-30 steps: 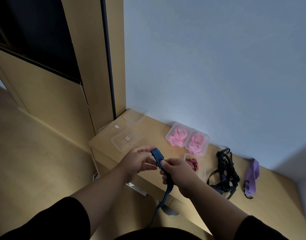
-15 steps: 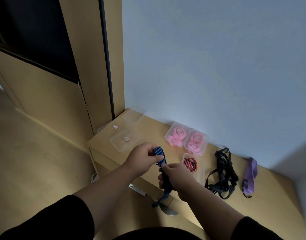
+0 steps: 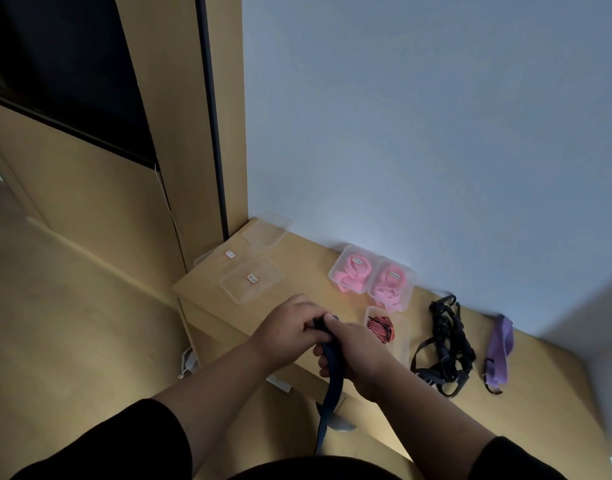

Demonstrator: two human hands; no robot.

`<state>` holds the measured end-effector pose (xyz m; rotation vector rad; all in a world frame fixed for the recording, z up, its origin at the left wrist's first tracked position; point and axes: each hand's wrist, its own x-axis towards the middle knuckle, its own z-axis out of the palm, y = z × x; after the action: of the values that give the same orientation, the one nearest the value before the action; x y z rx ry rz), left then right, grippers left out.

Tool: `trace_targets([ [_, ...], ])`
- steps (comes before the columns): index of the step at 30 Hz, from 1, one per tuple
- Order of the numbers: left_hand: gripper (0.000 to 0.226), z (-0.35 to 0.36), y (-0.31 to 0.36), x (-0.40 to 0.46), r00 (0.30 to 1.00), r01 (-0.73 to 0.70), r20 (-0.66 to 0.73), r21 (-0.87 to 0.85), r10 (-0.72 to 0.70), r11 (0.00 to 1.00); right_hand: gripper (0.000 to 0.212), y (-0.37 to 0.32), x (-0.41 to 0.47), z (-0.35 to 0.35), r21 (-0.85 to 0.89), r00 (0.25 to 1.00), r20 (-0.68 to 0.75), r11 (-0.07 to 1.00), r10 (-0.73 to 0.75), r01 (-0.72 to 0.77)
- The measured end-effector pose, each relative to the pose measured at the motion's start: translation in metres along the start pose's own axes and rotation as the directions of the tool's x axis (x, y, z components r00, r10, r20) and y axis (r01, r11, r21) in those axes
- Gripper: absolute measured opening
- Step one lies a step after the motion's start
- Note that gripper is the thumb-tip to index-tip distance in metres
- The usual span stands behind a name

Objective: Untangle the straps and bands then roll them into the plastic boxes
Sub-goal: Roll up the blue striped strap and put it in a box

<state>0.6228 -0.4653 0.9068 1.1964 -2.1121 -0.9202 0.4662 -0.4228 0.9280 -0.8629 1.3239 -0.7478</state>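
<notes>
Left hand (image 3: 290, 330) and right hand (image 3: 353, 348) both gripping blue strap (image 3: 332, 372) above desk (image 3: 297, 265) front edge, curled fingers pinching rolled end. Loose tail dangling below: coil risking unwinding if pinch slackens.

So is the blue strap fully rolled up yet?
No. The blue strap has a long tail hanging below the left hand and right hand gripping its top.

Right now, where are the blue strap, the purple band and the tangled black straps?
blue strap (image 3: 333, 382): head view, on the stretch hanging below the hands.
purple band (image 3: 501, 348): head view, on its middle.
tangled black straps (image 3: 448, 344): head view, on the knotted centre.
</notes>
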Motion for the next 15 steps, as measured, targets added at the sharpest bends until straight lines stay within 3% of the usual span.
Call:
trace_targets([
  [3, 0.018, -0.004, -0.004, -0.004, 0.999, 0.013, -0.031, -0.052, -0.015, 0.999, 0.04, 0.0, -0.001, -0.004, -0.089, 1.0, -0.018, 0.996, -0.001, -0.001],
  [6, 0.026, -0.009, -0.007, -0.005, 0.972, 0.184, -0.116, -0.181, -0.206, 0.966, 0.029, -0.002, -0.001, -0.007, -0.201, 1.0, -0.018, 0.98, -0.006, 0.002],
  [9, 0.037, -0.014, -0.007, -0.004, 0.938, 0.347, 0.075, -0.245, -0.339, 0.905, 0.025, -0.006, -0.002, -0.01, -0.298, 0.999, 0.027, 0.954, -0.02, 0.027],
  [11, 0.029, -0.015, -0.007, -0.005, 0.914, 0.403, 0.203, -0.351, -0.352, 0.845, 0.024, -0.007, -0.002, -0.011, -0.341, 0.999, 0.046, 0.939, -0.03, 0.044],
  [13, 0.022, -0.015, -0.006, -0.007, 0.911, 0.41, 0.234, -0.438, -0.339, 0.8, 0.023, -0.005, -0.001, -0.011, -0.346, 0.999, 0.023, 0.937, -0.038, 0.043],
  [15, 0.018, -0.013, -0.006, -0.007, 0.922, 0.386, 0.183, -0.403, -0.341, 0.83, 0.021, -0.001, 0.001, -0.01, -0.312, 0.999, -0.017, 0.95, -0.032, 0.026],
])
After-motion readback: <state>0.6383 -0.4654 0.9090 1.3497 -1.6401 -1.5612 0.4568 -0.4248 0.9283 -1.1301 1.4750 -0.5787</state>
